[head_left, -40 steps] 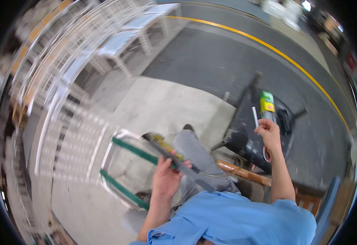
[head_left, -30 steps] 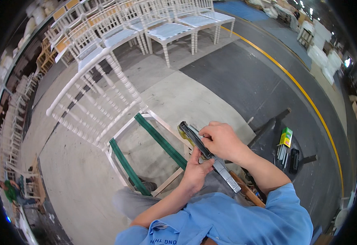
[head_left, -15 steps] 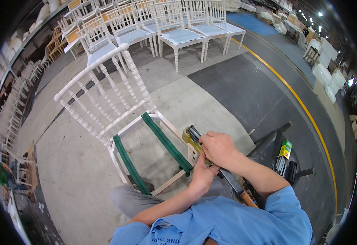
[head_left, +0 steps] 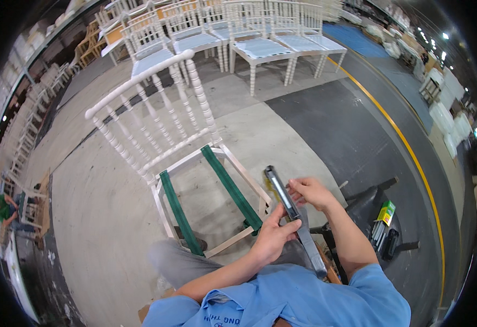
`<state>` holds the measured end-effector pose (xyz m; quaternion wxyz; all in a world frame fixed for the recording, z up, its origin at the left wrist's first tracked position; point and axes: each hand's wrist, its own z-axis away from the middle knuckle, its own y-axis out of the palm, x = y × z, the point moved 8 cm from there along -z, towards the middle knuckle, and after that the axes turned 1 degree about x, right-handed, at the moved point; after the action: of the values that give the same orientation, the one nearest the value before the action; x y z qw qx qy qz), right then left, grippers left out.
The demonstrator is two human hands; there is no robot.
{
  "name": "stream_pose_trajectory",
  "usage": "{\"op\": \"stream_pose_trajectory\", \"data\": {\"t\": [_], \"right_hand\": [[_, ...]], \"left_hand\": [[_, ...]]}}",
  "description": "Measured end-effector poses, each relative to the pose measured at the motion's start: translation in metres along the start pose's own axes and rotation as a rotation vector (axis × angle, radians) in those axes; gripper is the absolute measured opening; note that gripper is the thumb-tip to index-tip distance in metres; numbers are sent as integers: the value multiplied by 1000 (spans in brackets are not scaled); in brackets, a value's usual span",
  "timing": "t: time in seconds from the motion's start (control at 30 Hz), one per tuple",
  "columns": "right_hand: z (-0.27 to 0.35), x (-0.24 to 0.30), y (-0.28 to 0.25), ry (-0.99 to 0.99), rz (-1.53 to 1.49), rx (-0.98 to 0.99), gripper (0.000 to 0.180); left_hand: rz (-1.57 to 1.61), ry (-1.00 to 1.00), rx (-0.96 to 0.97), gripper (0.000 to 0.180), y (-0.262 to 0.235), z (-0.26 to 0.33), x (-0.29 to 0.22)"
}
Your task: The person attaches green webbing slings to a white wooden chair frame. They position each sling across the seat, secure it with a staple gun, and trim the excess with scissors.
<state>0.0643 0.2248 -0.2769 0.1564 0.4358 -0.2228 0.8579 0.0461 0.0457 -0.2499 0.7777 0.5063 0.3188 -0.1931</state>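
The left hand is wrapped round the middle of a long staple gun, its thumb lying across the grey and black body; the tool is held aslant in the air before the blue shirt, one end toward the shirt, the other pointing away past the near right corner of a white chair. The right hand is just beside the tool's far part, fingers bent toward its long channel; whether they touch it or pinch something small, I cannot tell.

Two green straps cross the chair's open seat frame, running from its back edge to its front edge; the spindled backrest stands behind them.

To the right is a black stool; toward its right edge lie a green and yellow box, silvery strips at the box's near end, and a black object — just beside the strips, closer to that edge. Farther off, white chairs with pale seats stand in rows; at far left, a person in green sits low.
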Motion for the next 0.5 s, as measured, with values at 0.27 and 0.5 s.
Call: {"op": "stream_pose_trajectory", "data": {"t": [0.27,0.5], "right_hand": [[-26,-40,69,27,-885,336,54],[-46,-1,74,-85,-715,194,45]], "left_hand": [[139,-95,-26,41,-27,5,-10],[-189,-74,-239,50,-54,31,10]]}}
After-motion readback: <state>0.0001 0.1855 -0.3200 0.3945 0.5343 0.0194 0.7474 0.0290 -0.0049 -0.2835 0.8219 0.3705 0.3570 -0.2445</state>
